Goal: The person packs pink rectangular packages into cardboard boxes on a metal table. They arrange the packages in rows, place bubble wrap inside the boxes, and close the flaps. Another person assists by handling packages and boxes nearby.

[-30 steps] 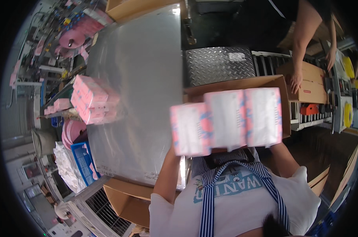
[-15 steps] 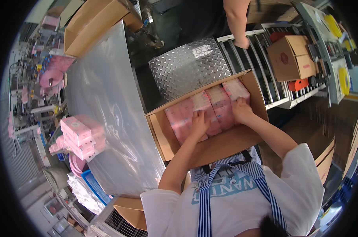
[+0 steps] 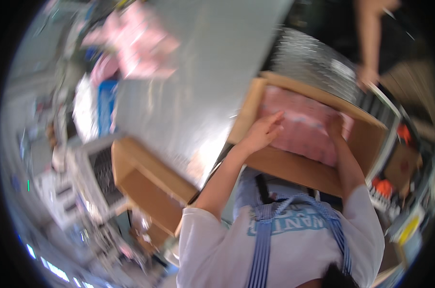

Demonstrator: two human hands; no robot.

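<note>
The left hand [image 3: 262, 132], fingers parted, stood apart from the right hand [image 3: 335, 126], whose grip I couldn't tell, over pink packs [image 3: 301, 136] inside an open-topped cardboard carton [image 3: 294, 168]. Its straight rim ran near the smooth, shiny metal tabletop [image 3: 212, 55].

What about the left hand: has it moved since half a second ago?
Yes. Judged against the cardboard box, the left hand has shifted toward the box's left end, from nearer the middle of the pink packs.

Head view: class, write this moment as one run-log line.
open brown cardboard box: holds pink rectangular packs | left hand: open, at packs | right hand: at packs, grip blurred
</note>
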